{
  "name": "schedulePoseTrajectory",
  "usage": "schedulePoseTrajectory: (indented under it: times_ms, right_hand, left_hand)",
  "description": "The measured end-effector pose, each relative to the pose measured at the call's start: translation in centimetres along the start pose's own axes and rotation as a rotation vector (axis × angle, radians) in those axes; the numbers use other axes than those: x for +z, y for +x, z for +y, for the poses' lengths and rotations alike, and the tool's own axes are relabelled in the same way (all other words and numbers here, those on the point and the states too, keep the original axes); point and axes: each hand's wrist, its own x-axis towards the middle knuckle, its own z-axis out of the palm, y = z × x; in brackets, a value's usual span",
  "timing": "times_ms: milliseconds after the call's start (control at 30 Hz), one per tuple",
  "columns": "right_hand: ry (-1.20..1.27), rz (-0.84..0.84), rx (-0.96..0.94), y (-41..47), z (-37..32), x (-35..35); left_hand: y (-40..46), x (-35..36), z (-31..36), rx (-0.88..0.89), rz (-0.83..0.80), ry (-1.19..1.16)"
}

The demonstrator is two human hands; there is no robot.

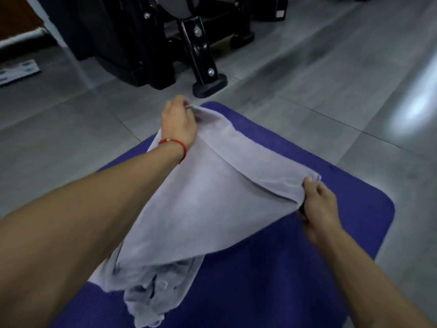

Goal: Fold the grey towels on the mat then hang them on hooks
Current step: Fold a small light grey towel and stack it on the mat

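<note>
The grey towel (208, 195) stretches from the mat's (354, 209) far corner, pinched by the left hand (178, 121), to its right edge, where the right hand (316, 200) grips the nearer corner.

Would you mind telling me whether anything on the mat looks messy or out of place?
Yes. A crumpled grey heap lies unfolded at the near end of the mat, partly under the towel that the left hand and right hand hold stretched by its corners.
</note>
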Motion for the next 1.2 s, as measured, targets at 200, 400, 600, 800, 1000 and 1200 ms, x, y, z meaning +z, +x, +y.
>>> schedulePoseTrajectory:
  times_ms: [200,400,600,800,1000,1200]
  right_hand:
    - [-0.306,0.334,-0.015,7.6,-1.1,-3.2]
    - [-0.918,-0.068,-0.423,-1.5,7.6,-1.2]
    - [-1.309,-1.004,-1.022,-8.7,12.5,5.3]
    - [-1.395,-1.144,-1.162,-11.5,13.9,11.7]
    - [-1.332,-1.305,-1.022,-17.6,10.3,10.9]
    - [-1.097,-1.578,-0.788,-26.4,10.6,6.9]
  left_hand:
    - [1.6,5.3,3.5,0.027,-0.464,-0.025]
    - [-16.1,3.1,-6.9,0.2,-0.523,0.391]
    - [-33.8,-4.9,-16.3,0.169,-0.566,0.598]
    - [-35.0,-8.7,-23.2,0.163,-0.39,0.122]
    - [-35.5,-16.4,-23.0,0.213,-0.353,0.13]
    - [-42.6,-23.0,-23.6,0.171,-0.244,0.184]
